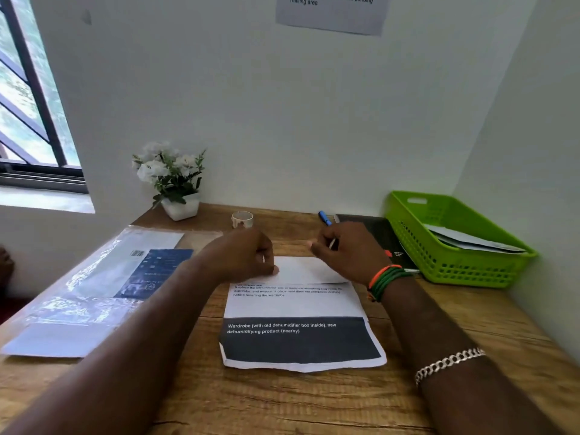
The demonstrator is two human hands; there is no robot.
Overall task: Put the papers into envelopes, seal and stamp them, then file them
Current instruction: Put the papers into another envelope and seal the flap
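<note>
A printed paper (298, 334) with a dark band lies in the middle of the wooden desk. A white envelope (301, 271) rests across its far edge. My left hand (241, 255) has its fingers curled and pinches the envelope's left end. My right hand (345, 249) sits on the envelope's right end with a blue-capped pen (326, 222) held in its curled fingers. A green plastic basket (455, 265) at the right holds several white envelopes (464, 240).
A clear plastic sleeve with papers (94, 287) lies at the left. A roll of tape (242, 218) and a white pot of flowers (175, 183) stand near the wall. A black notebook (386, 237) lies behind my right hand. A notice (332, 11) hangs on the wall.
</note>
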